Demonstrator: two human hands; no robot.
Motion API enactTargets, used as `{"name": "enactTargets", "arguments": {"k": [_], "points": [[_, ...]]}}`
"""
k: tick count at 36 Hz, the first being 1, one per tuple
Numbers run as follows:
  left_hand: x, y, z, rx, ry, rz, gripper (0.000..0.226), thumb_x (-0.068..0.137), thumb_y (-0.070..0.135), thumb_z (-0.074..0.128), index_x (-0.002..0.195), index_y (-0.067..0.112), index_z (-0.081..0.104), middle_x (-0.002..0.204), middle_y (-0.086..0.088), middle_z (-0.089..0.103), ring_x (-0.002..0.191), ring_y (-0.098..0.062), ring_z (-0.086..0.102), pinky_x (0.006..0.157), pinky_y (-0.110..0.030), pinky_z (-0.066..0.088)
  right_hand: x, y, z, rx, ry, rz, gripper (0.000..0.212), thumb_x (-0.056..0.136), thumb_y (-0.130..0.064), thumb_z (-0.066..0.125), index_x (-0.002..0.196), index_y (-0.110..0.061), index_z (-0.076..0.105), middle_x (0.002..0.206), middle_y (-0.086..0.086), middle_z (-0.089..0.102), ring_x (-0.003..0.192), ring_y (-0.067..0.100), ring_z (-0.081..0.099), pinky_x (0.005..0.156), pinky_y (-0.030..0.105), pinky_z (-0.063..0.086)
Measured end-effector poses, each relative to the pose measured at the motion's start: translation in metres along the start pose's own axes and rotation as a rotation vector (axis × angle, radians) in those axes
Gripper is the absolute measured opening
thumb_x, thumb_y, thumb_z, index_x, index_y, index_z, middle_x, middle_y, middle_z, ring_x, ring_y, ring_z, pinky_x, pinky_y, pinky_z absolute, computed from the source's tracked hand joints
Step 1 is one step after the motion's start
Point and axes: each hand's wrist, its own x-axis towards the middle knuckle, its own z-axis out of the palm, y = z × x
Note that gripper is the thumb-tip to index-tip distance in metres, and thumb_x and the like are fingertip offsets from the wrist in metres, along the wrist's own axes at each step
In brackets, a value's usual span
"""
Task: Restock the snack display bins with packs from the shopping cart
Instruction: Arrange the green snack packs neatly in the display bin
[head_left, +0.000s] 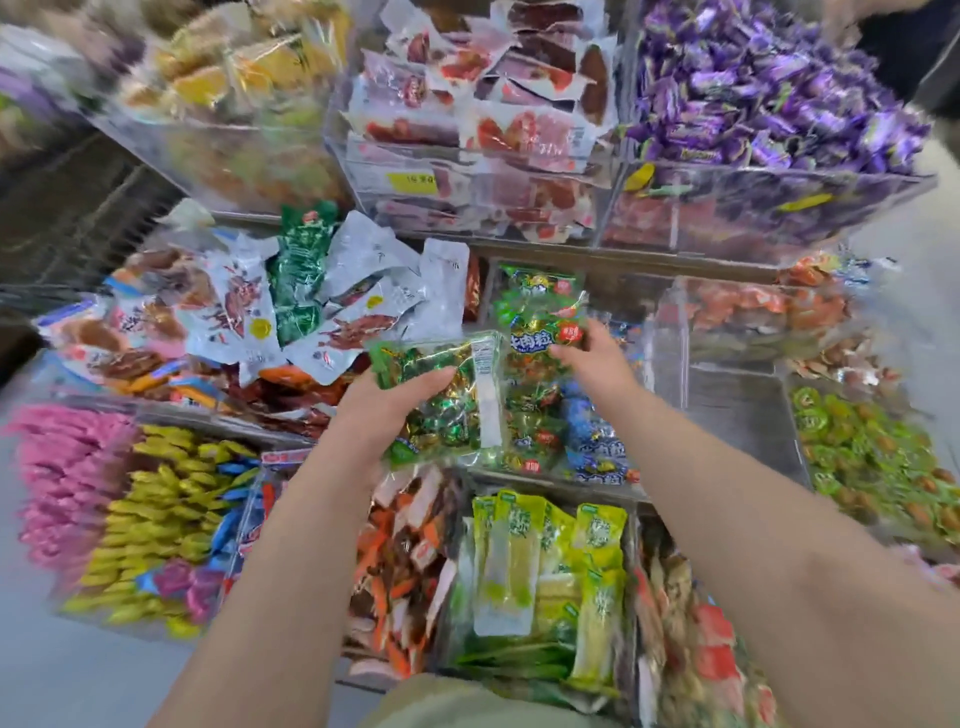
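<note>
Head camera, from the left: pink and yellow sticks (135, 499) fill the left bin (208, 423), then my left hand (395, 400) has its grip closed around a clear bag of green candies (441, 410), held over the middle bin (670, 358) of green and blue packs. My right hand (592, 358) pinches a green pack (540, 322) above that bin. I judge both light, soft and slippery, so the sealed edges are best to hold.

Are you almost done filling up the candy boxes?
Partly. The purple candy bin is heaped full. Now the left hand and right hand hold a clear bag of green candies above the green and blue candies. Left: emptying that bag, and the bare grey bin beside it looks unfilled.
</note>
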Motion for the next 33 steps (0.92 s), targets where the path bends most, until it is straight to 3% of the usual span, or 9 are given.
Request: {"name": "enactTargets", "arguments": {"k": [7, 10, 14, 17, 20, 26, 28, 31, 33], "points": [[0.027, 0.021, -0.011, -0.13, -0.124, -0.005, 0.094, 0.035, 0.056, 0.089, 0.119, 0.028, 0.057, 0.11, 0.003, 0.071, 0.107, -0.023, 0.066, 0.092, -0.049, 0.052, 0.007, 0.034, 0.029, -0.222, 0.146, 0.011, 0.036, 0.084, -0.002, 0.06, 0.113, -0.009, 0.042, 0.116, 0.012, 0.045, 0.106, 0.032, 0.05, 0.083, 0.026, 0.046], [0.035, 0.023, -0.012, -0.133, -0.131, 0.009, 0.114, 0.032, 0.059, 0.09, 0.132, 0.024, 0.049, 0.125, 0.004, 0.063, 0.12, -0.022, 0.056, 0.102, -0.051, 0.044, 0.01, 0.045, 0.037, -0.233, 0.177, 0.053, 0.067, 0.078, -0.013, 0.074, 0.132, -0.006, 0.034, 0.132, 0.011, 0.04, 0.123, 0.028, 0.043, 0.104, 0.034, 0.037], [0.042, 0.022, -0.013, -0.185, -0.166, -0.013, 0.127, 0.025, 0.059, 0.092, 0.138, 0.023, 0.045, 0.133, -0.002, 0.059, 0.123, -0.025, 0.055, 0.102, -0.052, 0.044, 0.015, 0.034, 0.044, -0.031, 0.3, 0.072, 0.123, 0.058, -0.034, 0.089, 0.148, -0.026, 0.005, 0.153, 0.005, 0.017, 0.137, 0.02, 0.026, 0.109, 0.028, 0.02], [0.048, 0.019, -0.014, -0.213, -0.179, -0.038, 0.093, 0.041, 0.047, 0.092, 0.123, 0.024, 0.057, 0.125, -0.003, 0.065, 0.11, -0.021, 0.064, 0.091, -0.047, 0.054, 0.025, 0.028, 0.045, 0.005, 0.259, 0.094, 0.132, 0.058, -0.026, 0.09, 0.148, -0.034, -0.007, 0.157, 0.0, 0.008, 0.141, 0.019, 0.02, 0.113, 0.034, 0.018], [0.052, 0.017, -0.011, -0.19, -0.193, -0.039, 0.07, 0.049, 0.043, 0.088, 0.112, 0.029, 0.061, 0.11, 0.004, 0.072, 0.107, -0.02, 0.066, 0.094, -0.047, 0.051, 0.031, 0.029, 0.049, -0.086, 0.197, 0.112, 0.131, 0.063, -0.026, 0.087, 0.147, -0.03, -0.013, 0.156, 0.009, 0.014, 0.14, 0.025, 0.024, 0.112, 0.044, 0.025], [0.055, 0.015, -0.005, -0.205, -0.22, -0.034, 0.09, 0.046, 0.047, 0.087, 0.126, 0.023, 0.056, 0.121, 0.001, 0.067, 0.118, -0.024, 0.058, 0.102, -0.05, 0.045, 0.038, 0.025, 0.051, -0.114, 0.164, 0.135, 0.133, 0.063, -0.026, 0.087, 0.147, -0.028, -0.016, 0.156, 0.007, 0.018, 0.139, 0.025, 0.026, 0.113, 0.043, 0.026], [0.055, 0.015, -0.001, -0.223, -0.237, -0.047, 0.085, 0.049, 0.043, 0.085, 0.127, 0.023, 0.056, 0.116, 0.002, 0.069, 0.112, -0.02, 0.063, 0.091, -0.044, 0.054, 0.038, 0.024, 0.046, -0.109, 0.143, 0.152, 0.135, 0.061, -0.027, 0.088, 0.147, -0.028, -0.016, 0.156, 0.006, 0.016, 0.139, 0.025, 0.026, 0.112, 0.044, 0.026], [0.054, 0.015, 0.006, -0.224, -0.241, -0.042, 0.047, 0.065, 0.035, 0.08, 0.106, 0.029, 0.059, 0.084, 0.017, 0.074, 0.077, 0.003, 0.069, 0.055, -0.021, 0.057, 0.037, 0.02, 0.04, -0.029, 0.1, 0.22, 0.137, 0.06, -0.021, 0.089, 0.147, -0.032, -0.016, 0.157, 0.006, 0.011, 0.139, 0.026, 0.025, 0.112, 0.046, 0.027], [0.054, 0.015, 0.009, -0.236, -0.249, -0.071, 0.046, 0.06, 0.037, 0.081, 0.102, 0.029, 0.062, 0.094, 0.008, 0.076, 0.087, -0.009, 0.072, 0.065, -0.03, 0.059, 0.034, 0.017, 0.036, 0.021, 0.106, 0.245, 0.138, 0.059, -0.017, 0.089, 0.147, -0.032, -0.016, 0.157, 0.005, 0.009, 0.14, 0.025, 0.023, 0.113, 0.045, 0.025]]}}
